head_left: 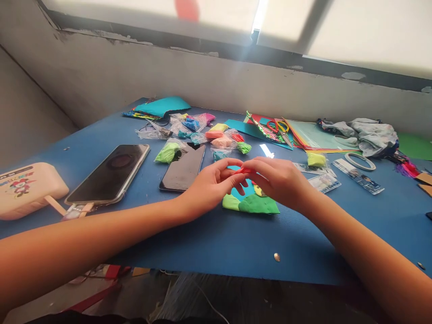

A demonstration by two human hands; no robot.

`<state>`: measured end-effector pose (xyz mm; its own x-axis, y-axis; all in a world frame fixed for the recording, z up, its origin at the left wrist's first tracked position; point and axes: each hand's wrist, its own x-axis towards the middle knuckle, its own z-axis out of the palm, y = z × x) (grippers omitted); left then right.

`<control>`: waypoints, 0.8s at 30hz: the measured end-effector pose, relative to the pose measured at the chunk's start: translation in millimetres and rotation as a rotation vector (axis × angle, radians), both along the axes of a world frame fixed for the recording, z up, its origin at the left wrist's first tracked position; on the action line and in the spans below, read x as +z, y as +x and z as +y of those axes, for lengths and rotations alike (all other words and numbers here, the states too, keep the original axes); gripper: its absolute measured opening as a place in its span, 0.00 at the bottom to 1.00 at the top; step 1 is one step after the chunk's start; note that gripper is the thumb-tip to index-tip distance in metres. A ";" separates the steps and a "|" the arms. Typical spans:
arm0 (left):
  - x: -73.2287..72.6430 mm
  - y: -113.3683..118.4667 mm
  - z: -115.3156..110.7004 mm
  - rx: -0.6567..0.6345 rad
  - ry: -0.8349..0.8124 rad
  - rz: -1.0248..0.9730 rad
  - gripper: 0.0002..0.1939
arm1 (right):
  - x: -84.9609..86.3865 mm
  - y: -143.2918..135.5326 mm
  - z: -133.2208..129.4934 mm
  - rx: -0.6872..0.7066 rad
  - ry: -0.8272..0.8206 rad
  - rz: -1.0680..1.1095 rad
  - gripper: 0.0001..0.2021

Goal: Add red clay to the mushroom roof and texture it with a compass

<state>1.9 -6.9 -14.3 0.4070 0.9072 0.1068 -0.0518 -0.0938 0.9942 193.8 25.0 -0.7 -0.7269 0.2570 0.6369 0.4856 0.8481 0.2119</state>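
Head view: mid-frame, left hand (216,180) and right hand (278,177) pinch a small soft red piece (245,171), its long axis roughly level. Lettering on the cream power bank (32,189), far left, is too blurred to read.

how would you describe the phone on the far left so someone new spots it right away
On the blue table, look left to the chunky cream block with a cartoon figure. The phone lies just right of it, dark screen up, in a clear-edged case. Unlike the other phone, nearer the hands, it has a pale strap-like cable at its lower end.
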 end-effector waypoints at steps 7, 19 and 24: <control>1.8 -0.8 6.3 0.121 -0.131 -0.065 0.09 | 3.0 25.6 29.8 -0.174 0.211 0.109 0.04; -2.0 3.1 3.0 -0.067 -0.409 -0.463 0.16 | -10.7 -17.9 -11.3 -0.005 0.160 -0.052 0.10; -4.4 -0.1 2.6 -0.118 -0.320 -0.240 0.12 | 2.5 0.2 1.2 -0.193 0.268 -0.018 0.07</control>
